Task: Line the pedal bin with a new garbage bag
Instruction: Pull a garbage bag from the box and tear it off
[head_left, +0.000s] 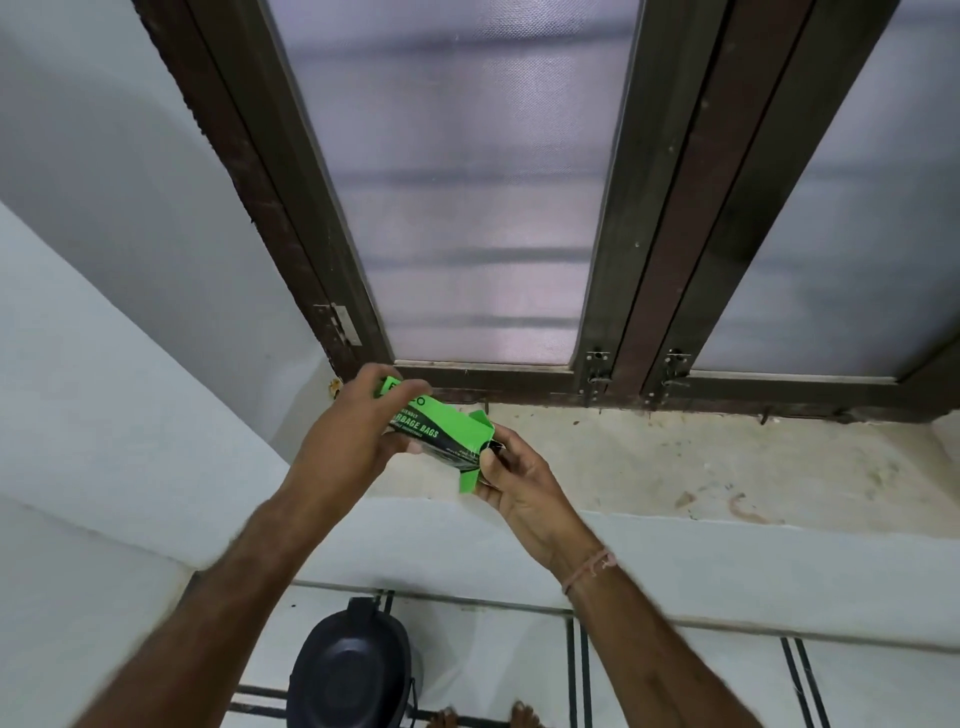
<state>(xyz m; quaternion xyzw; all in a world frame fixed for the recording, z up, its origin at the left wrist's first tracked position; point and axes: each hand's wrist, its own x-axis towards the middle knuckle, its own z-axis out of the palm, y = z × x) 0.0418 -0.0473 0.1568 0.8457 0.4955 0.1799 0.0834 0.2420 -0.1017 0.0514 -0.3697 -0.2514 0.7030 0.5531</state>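
One green garbage-bag box (441, 434) held above the sill (675, 467), end flaps open. Left hand (358, 431) wrapped around its body; right hand (511, 475) pinching something dark at the open end. One black pedal bin (353, 670) on the floor below, lid closed

Soft, dim daylight is coming through the frosted window panes (467, 182), the brightest area in view, with no hard glare. Walls and sill (727, 467) are reading flat grey, shadows faint. Wide-angle distortion is bending the window frame (670, 234) and splaying the edges. The left hand (358, 431) is smearing slightly, probably motion blur. The black pedal bin (353, 670) is sitting underexposed, its detail lost.
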